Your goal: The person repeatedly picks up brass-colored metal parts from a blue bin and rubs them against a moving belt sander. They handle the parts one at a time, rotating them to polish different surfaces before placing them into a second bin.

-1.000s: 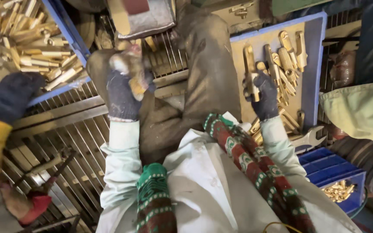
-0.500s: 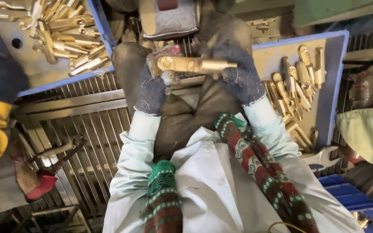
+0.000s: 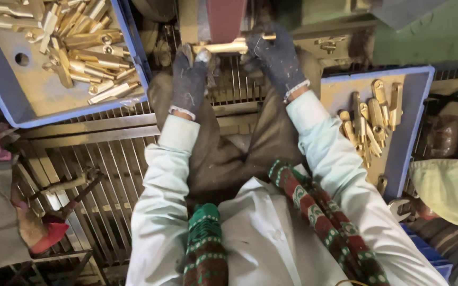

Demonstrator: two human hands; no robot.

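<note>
Left of the left hand sits the largest thing in view, a blue tray (image 3: pixel 133 50) heaped with rough brass pieces (image 3: pixel 75 53); to the right of the right hand lies a second blue tray (image 3: pixel 417 127) with a smaller, neater row of brass parts (image 3: pixel 369 124). Below both hands runs a metal grating (image 3: pixel 102 175), and directly above them stands a dark reddish upright belt (image 3: pixel 226 18) in a machine frame.

The left hand (image 3: pixel 189 85), in a dark knitted glove, is closed round the left end of a long brass bar (image 3: pixel 228 46). The right hand (image 3: pixel 279 58), gloved the same way, is curled over the bar's right end, where a slim stem pokes out past the fingers. The bar lies level between the two hands, right against the foot of the belt — whether it actually touches I cannot tell.

The bar looks solid metal, so likely heavy for its size, fully stiff, and not fragile. Its smooth, bright surface would probably be slippery in bare fingers; the knitted gloves should give grip. A hold at both ends, as here, seems the soundest way to take it — that leaves the middle free and keeps the fingers off to either side of the belt.
</note>
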